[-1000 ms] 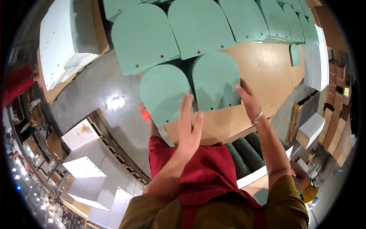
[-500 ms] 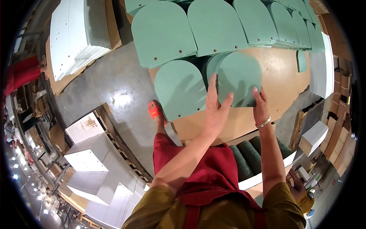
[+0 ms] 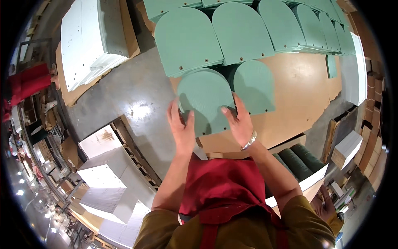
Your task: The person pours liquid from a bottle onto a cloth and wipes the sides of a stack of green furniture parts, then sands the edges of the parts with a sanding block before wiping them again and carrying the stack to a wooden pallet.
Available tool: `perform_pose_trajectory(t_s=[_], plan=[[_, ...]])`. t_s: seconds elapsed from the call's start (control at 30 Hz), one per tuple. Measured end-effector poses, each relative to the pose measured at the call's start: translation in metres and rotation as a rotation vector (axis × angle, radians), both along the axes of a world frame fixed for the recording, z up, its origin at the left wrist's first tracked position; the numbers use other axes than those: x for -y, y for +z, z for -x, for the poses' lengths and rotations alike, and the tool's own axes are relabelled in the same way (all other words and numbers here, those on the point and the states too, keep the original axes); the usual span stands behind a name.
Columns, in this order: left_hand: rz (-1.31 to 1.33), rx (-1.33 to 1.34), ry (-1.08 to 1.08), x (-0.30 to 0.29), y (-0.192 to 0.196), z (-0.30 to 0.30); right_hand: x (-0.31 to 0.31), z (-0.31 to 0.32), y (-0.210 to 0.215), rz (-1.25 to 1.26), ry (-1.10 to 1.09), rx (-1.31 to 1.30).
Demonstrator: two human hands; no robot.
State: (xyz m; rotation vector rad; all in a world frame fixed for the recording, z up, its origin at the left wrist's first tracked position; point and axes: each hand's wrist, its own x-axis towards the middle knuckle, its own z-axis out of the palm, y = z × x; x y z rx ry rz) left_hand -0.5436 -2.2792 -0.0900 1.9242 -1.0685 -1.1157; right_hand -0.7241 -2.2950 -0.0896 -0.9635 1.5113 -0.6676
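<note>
Both hands rest on one green arch-topped panel [image 3: 206,101] lying flat on the brown board [image 3: 306,99]: left hand [image 3: 181,126] open with fingers spread at the panel's lower left edge, right hand [image 3: 239,121] open, fingers flat on its lower right part; a metal bracelet [image 3: 249,141] sits on the right wrist. A second green panel [image 3: 255,86] lies just beside it to the right, partly tucked under. Rows of stacked green panels [image 3: 215,35] lie beyond; white board stacks [image 3: 89,39] sit at upper left on the grey floor [image 3: 124,99].
</note>
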Motion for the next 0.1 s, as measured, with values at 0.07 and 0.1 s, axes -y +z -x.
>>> perform_pose_trajectory(t_s=[0.07, 0.1], plan=[[0.042, 0.068, -0.002, -0.004, -0.016, 0.002, 0.003, -0.002, 0.011, 0.11, 0.127, -0.29], [0.086, 0.13, -0.004, -0.003, -0.022, 0.007, 0.003, 0.0, 0.012, 0.106, 0.129, -0.299]])
